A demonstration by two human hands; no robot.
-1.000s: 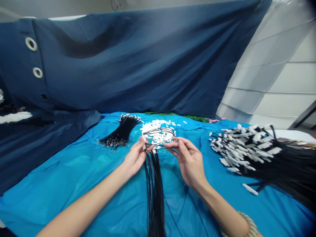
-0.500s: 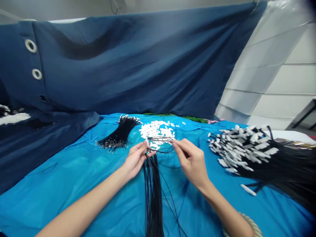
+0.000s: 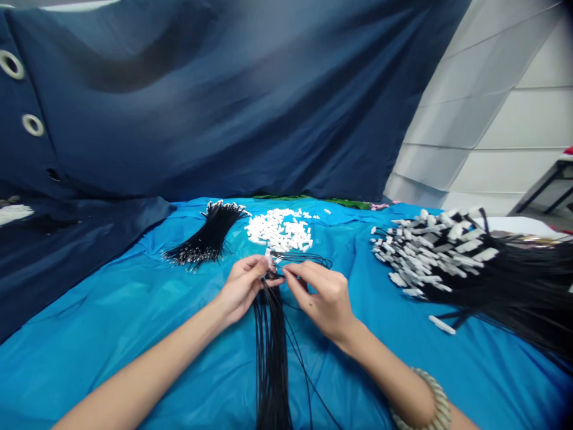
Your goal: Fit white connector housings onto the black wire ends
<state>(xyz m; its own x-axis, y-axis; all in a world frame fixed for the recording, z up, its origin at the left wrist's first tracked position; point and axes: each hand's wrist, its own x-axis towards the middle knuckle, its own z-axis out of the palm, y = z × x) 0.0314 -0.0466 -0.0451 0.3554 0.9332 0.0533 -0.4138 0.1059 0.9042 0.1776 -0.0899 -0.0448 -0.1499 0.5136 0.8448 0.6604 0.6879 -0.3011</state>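
Note:
My left hand [image 3: 245,285] is closed, pinching a small white plastic connector [image 3: 268,258] between thumb and fingers, with thin black wires running from it. Close beside it, the fingertips of my right hand [image 3: 320,298] are pinched on a thin black wire. A loop of black wires [image 3: 308,258] sticks out to the right, above my right fingers. Beneath both hands a long bundle of black wires [image 3: 273,364] hangs down over the blue cloth. Just beyond lies a pile of white connectors [image 3: 280,230]. Fingers hide the exact wire ends.
A tied-looking bunch of short black wires [image 3: 209,234] with metal tips lies to the left of the pile. On the right is a large heap of black wires ending in white connectors [image 3: 430,254]. Blue cloth [image 3: 147,334] covers the surface; a dark curtain [image 3: 224,107] hangs behind.
My right hand has moved left, close to my left hand. The wire loop now extends rightward past its fingertips. The view has tilted down and shifted slightly.

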